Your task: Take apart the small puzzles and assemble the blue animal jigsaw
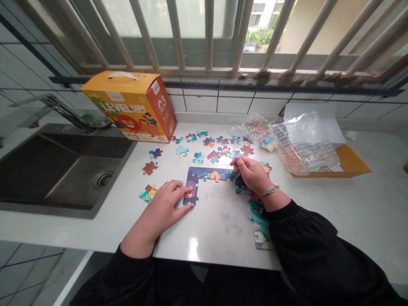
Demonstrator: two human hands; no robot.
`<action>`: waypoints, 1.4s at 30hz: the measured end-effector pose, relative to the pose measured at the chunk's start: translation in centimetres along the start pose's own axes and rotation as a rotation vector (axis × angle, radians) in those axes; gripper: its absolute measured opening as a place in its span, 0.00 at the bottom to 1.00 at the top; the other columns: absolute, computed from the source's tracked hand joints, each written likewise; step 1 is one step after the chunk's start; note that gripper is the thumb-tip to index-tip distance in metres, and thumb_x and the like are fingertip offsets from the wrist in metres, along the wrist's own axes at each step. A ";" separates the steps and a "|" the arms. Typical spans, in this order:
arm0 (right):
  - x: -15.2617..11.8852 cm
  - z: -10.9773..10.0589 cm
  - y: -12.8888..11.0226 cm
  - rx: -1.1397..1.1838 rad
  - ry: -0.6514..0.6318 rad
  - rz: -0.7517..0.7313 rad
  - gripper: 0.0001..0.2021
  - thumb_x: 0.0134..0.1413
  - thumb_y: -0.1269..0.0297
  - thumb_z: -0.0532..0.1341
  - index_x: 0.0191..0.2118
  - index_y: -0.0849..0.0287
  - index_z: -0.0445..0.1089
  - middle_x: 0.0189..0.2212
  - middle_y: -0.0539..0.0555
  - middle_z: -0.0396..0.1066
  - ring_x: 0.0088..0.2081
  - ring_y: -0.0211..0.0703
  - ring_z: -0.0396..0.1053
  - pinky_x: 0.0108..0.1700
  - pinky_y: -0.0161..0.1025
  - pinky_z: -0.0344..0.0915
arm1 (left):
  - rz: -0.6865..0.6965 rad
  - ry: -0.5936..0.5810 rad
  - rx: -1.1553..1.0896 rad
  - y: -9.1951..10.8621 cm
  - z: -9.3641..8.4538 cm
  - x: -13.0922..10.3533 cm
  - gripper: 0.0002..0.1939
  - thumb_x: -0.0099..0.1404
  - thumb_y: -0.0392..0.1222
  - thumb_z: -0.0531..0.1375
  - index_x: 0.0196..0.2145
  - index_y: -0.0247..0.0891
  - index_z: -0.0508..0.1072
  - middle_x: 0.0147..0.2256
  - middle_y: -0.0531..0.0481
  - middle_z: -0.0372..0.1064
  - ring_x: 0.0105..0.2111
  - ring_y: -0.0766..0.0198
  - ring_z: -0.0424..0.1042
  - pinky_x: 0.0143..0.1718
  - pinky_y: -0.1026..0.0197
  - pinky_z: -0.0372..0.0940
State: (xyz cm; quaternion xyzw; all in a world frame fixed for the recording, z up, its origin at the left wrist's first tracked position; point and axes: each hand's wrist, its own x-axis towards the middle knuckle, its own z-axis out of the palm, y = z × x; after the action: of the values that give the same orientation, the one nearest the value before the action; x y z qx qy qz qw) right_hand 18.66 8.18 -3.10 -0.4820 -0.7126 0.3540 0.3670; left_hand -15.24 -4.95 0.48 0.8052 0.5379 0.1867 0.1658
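A partly joined jigsaw puzzle [207, 173] lies on the white counter. Its dark blue pieces run down the left and along the top, and teal ones [259, 223] come down the right side. My left hand [168, 199] rests at the left strip, fingers stretched out, fingertips on a piece with a red figure [190, 190]. Over the top right corner is my right hand [253, 172], its fingers curled in; whatever they may hold is hidden. My right hand and sleeve cover part of the right side. Loose puzzle pieces [198, 157] are scattered beyond the top strip.
More loose pieces [149, 168] lie near the sink [92, 212] at left. A yellow-orange puzzle box [127, 106] stands behind, by the faucet [54, 106]. Bubble wrap [296, 144] with pieces and an open box lid or tray [353, 159] sit at back right, below the barred window.
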 end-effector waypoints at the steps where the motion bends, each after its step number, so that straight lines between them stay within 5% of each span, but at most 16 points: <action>1: 0.0 0.0 0.0 -0.002 0.000 0.001 0.31 0.78 0.34 0.50 0.42 0.53 0.78 0.32 0.52 0.79 0.35 0.46 0.75 0.39 0.42 0.67 | -0.003 -0.004 0.003 0.1 0.0 0.0 0.17 0.74 0.47 0.69 0.58 0.42 0.81 0.53 0.40 0.73 0.53 0.46 0.75 0.57 0.44 0.70; 9: 0.0 0.0 -0.1 0.007 -0.004 0.004 0.30 0.78 0.34 0.50 0.42 0.53 0.78 0.32 0.53 0.78 0.35 0.47 0.75 0.40 0.42 0.68 | -0.037 -0.035 0.110 1.3 -0.8 1.5 0.10 0.74 0.48 0.69 0.49 0.42 0.83 0.50 0.41 0.75 0.49 0.46 0.75 0.52 0.46 0.71; 15: 0.0 0.1 -0.2 -0.028 0.013 -0.006 0.29 0.79 0.36 0.50 0.41 0.52 0.79 0.32 0.52 0.79 0.35 0.47 0.75 0.42 0.43 0.68 | 0.028 -0.006 0.252 2.6 -1.7 8.7 0.12 0.79 0.46 0.63 0.50 0.36 0.82 0.47 0.39 0.75 0.50 0.47 0.75 0.55 0.47 0.70; 20: 0.1 0.0 -0.2 -0.033 -0.001 -0.002 0.28 0.79 0.37 0.51 0.41 0.52 0.78 0.32 0.51 0.78 0.35 0.47 0.76 0.42 0.43 0.67 | -0.099 -0.013 0.393 3.8 0.2 15.7 0.21 0.77 0.53 0.66 0.51 0.28 0.82 0.52 0.30 0.75 0.55 0.40 0.74 0.58 0.46 0.70; 26: 0.2 0.1 -0.4 -0.040 0.004 -0.005 0.29 0.78 0.36 0.50 0.41 0.52 0.78 0.31 0.52 0.78 0.35 0.47 0.75 0.41 0.43 0.67 | -0.165 -0.054 0.342 3.2 2.3 18.8 0.20 0.69 0.50 0.73 0.50 0.30 0.82 0.54 0.30 0.74 0.58 0.38 0.73 0.60 0.47 0.69; 31: 0.3 0.1 -0.4 -0.048 0.004 0.001 0.29 0.78 0.36 0.50 0.41 0.52 0.78 0.31 0.51 0.79 0.34 0.46 0.75 0.41 0.42 0.67 | -0.178 0.001 0.132 1.9 2.3 19.2 0.16 0.61 0.43 0.76 0.43 0.36 0.79 0.48 0.38 0.76 0.52 0.44 0.75 0.55 0.50 0.69; 35: 0.3 0.1 -0.2 -0.051 0.002 -0.003 0.28 0.78 0.37 0.51 0.41 0.52 0.78 0.31 0.51 0.79 0.34 0.46 0.75 0.40 0.42 0.67 | -0.127 0.086 -0.120 1.6 1.3 17.7 0.08 0.67 0.40 0.69 0.36 0.41 0.72 0.37 0.49 0.75 0.39 0.56 0.73 0.44 0.55 0.66; 38: 0.3 0.0 -0.3 -0.049 0.001 -0.006 0.26 0.79 0.39 0.51 0.41 0.52 0.78 0.31 0.51 0.79 0.35 0.46 0.75 0.42 0.43 0.67 | -0.189 0.139 -0.376 1.5 0.2 14.4 0.12 0.70 0.47 0.68 0.35 0.41 0.70 0.31 0.52 0.71 0.32 0.60 0.70 0.36 0.58 0.63; 42: 0.2 0.0 -0.3 -0.061 -0.003 0.002 0.26 0.79 0.40 0.52 0.41 0.52 0.78 0.31 0.51 0.79 0.35 0.46 0.76 0.42 0.42 0.68 | -0.364 0.044 -0.741 1.4 -1.1 8.0 0.23 0.66 0.57 0.72 0.50 0.42 0.74 0.34 0.51 0.79 0.30 0.59 0.75 0.33 0.59 0.66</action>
State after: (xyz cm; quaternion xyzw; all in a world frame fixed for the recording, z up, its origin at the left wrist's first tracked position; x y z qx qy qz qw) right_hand 18.43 8.32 -2.80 -0.4930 -0.7231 0.3330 0.3508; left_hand -11.89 2.03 3.10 0.5786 0.5711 0.3524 0.4634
